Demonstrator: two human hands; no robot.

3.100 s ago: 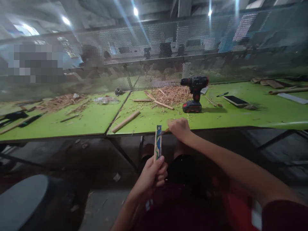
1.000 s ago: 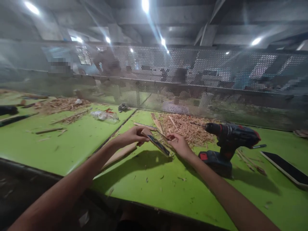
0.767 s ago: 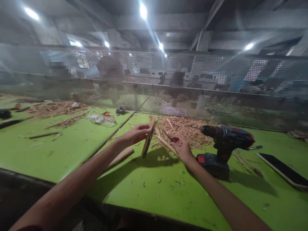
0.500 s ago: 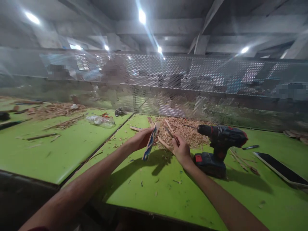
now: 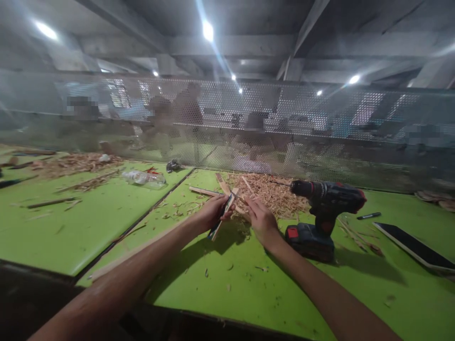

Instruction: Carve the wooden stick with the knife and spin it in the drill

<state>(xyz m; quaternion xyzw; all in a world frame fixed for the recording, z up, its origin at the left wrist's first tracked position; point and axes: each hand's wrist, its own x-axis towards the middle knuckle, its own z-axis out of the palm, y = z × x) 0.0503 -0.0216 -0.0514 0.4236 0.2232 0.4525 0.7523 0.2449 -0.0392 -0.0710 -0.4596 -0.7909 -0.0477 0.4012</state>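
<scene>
One flat wooden strip with a blue-marked face (image 5: 230,202) is clamped in the grip of the left hand (image 5: 213,210), tilted above the bright green worktop (image 5: 263,289), its far end near the right hand (image 5: 263,221). The grip of the right hand is closed on a slender tool (image 5: 242,198), possibly a narrow blade, but blur prevents confirmation. A black-and-red cordless drill (image 5: 323,213) stands upright right of that hand, near a heap of tan wood shavings (image 5: 280,199).
</scene>
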